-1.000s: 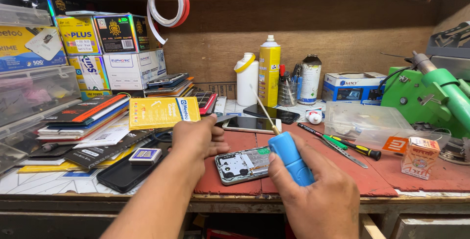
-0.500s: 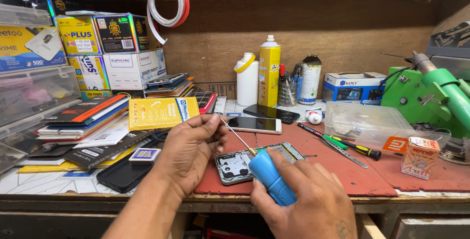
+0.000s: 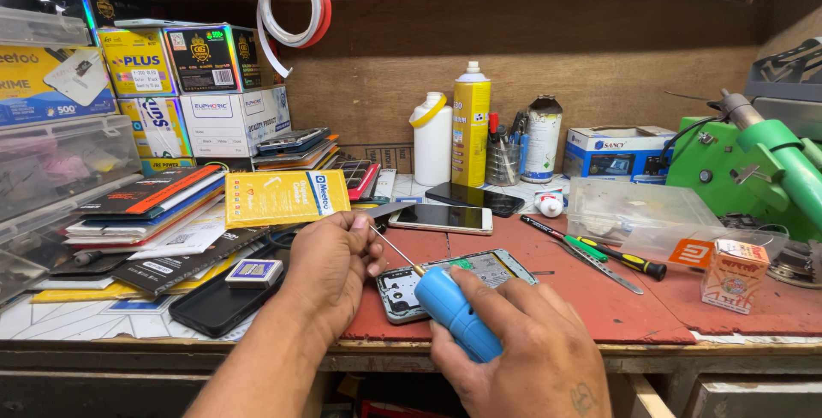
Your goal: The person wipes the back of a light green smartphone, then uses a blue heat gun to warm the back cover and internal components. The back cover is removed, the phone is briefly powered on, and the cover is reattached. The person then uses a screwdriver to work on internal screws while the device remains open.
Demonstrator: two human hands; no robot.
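Note:
An opened phone (image 3: pixel 479 271) with its back cover off lies on the red mat (image 3: pixel 591 298) at the bench's front. My right hand (image 3: pixel 522 354) grips a blue-handled screwdriver (image 3: pixel 454 311), held low and tilted with its thin shaft pointing up and left. My left hand (image 3: pixel 330 264) pinches the tip of that shaft between thumb and fingers, just left of the phone. The phone's left end is partly hidden behind the blue handle.
Two intact phones (image 3: pixel 441 218) lie behind the opened one. Screwdrivers and tweezers (image 3: pixel 612 257) rest to the right, by a clear plastic box (image 3: pixel 638 212) and a green machine (image 3: pixel 753 165). Bottles and a yellow spray can (image 3: pixel 471 122) stand at the back. Boxes and a black case (image 3: pixel 218 302) crowd the left.
The screwdriver has dropped from upright over the phone to a low tilt. My left hand came off the phone and took hold of the shaft's tip.

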